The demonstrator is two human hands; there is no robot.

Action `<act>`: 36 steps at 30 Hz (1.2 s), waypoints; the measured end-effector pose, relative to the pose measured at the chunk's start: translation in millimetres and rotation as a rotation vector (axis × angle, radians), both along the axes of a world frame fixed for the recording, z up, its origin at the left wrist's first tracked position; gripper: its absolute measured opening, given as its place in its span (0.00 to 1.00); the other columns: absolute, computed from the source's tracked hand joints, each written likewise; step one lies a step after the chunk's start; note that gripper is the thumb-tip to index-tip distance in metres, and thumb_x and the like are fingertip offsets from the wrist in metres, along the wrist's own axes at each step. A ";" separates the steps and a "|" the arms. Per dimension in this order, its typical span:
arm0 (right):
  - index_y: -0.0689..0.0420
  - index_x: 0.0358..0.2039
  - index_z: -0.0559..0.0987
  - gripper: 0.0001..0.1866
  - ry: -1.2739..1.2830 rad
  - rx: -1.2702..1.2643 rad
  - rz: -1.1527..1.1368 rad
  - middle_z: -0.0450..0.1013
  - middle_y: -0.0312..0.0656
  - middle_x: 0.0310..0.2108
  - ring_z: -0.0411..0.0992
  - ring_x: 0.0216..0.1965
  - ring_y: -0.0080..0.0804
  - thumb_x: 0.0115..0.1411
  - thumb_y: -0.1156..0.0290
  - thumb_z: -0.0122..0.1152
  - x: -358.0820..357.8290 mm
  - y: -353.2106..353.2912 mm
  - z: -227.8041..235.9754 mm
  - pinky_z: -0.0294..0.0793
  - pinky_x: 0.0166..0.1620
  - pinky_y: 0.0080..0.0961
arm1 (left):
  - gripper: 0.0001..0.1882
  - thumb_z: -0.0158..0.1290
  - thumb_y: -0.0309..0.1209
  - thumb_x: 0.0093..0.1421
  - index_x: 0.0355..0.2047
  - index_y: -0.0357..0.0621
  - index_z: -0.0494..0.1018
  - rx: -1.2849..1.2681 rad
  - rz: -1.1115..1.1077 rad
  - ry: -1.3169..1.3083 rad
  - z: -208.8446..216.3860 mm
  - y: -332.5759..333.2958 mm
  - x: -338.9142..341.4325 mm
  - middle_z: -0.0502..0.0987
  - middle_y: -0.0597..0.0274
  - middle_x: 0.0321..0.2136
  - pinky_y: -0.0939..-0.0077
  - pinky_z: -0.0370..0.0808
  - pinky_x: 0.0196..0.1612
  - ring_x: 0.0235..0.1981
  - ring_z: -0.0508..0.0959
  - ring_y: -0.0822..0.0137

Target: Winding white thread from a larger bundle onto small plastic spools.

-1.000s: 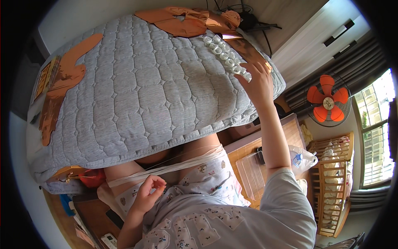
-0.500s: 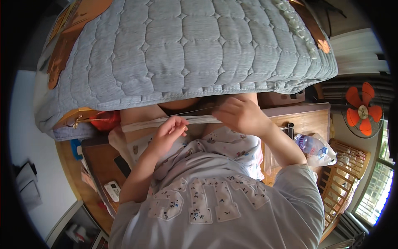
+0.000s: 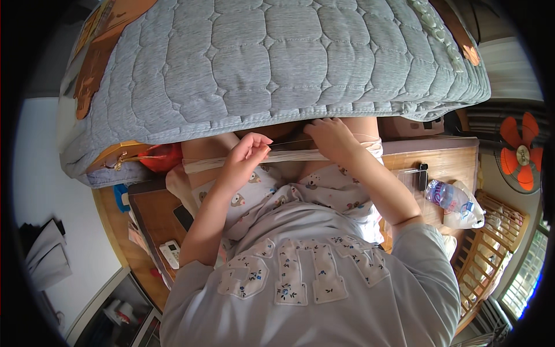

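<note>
A band of pale white strands [image 3: 289, 156] lies across my lap, over the bare knees and the patterned shorts [image 3: 272, 185]. My left hand [image 3: 247, 159] is above its left part, thumb and fingers pinched on a thin thread [image 3: 289, 141]. From there the thread runs rightward to my right hand [image 3: 334, 140], palm down over the right part of the band. Its fingers are bent around the thread, their tips partly hidden. The edge of a grey quilted cover [image 3: 295, 63] hangs just beyond both hands.
A red bag [image 3: 162, 157] sits left of my knees. At right, a wooden surface [image 3: 399, 159] holds a dark phone-like object [image 3: 423, 173] and a plastic bottle [image 3: 448, 195]. An orange-bladed fan [image 3: 522, 153] stands farther right. A white remote [image 3: 170, 253] lies at lower left.
My right hand has moved up toward the quilted cover's edge, and my left hand has risen slightly. The thread is still between them. The whole view has shifted a little.
</note>
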State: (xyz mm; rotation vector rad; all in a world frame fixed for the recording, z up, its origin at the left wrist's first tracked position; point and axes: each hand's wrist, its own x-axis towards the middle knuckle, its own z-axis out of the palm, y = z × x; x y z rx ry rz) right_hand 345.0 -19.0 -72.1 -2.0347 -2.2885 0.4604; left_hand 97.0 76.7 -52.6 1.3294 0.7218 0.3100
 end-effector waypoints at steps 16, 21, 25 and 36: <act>0.60 0.39 0.76 0.12 0.399 0.115 -0.040 0.76 0.48 0.34 0.76 0.38 0.48 0.53 0.75 0.56 -43.2 6.3 89.4 0.75 0.39 0.39 | 0.14 0.55 0.34 0.60 0.46 0.47 0.77 0.965 -0.212 0.437 7.2 3.1 22.1 0.77 0.56 0.42 0.61 0.73 0.47 0.44 0.76 0.52; 0.58 0.39 0.79 0.11 0.029 -0.224 -0.020 0.78 0.48 0.38 0.77 0.43 0.43 0.57 0.73 0.53 -15.1 22.0 16.2 0.76 0.44 0.38 | 0.15 0.55 0.36 0.60 0.46 0.44 0.76 0.967 -0.259 0.748 -14.7 12.5 5.8 0.78 0.53 0.43 0.57 0.75 0.43 0.42 0.78 0.49; 0.56 0.42 0.80 0.13 -0.138 -0.310 0.035 0.79 0.47 0.36 0.77 0.42 0.45 0.56 0.76 0.54 -16.5 24.2 -15.6 0.75 0.46 0.41 | 0.17 0.56 0.37 0.60 0.47 0.43 0.74 0.882 -0.234 0.729 -17.4 12.8 4.0 0.77 0.52 0.44 0.57 0.75 0.43 0.43 0.78 0.48; 0.57 0.41 0.75 0.12 0.737 0.010 -0.066 0.77 0.49 0.33 0.76 0.36 0.49 0.56 0.73 0.60 -57.5 4.6 101.9 0.73 0.38 0.41 | 0.24 0.61 0.32 0.52 0.50 0.43 0.74 0.561 -0.284 -0.068 18.1 2.8 29.8 0.77 0.59 0.48 0.67 0.72 0.53 0.49 0.76 0.58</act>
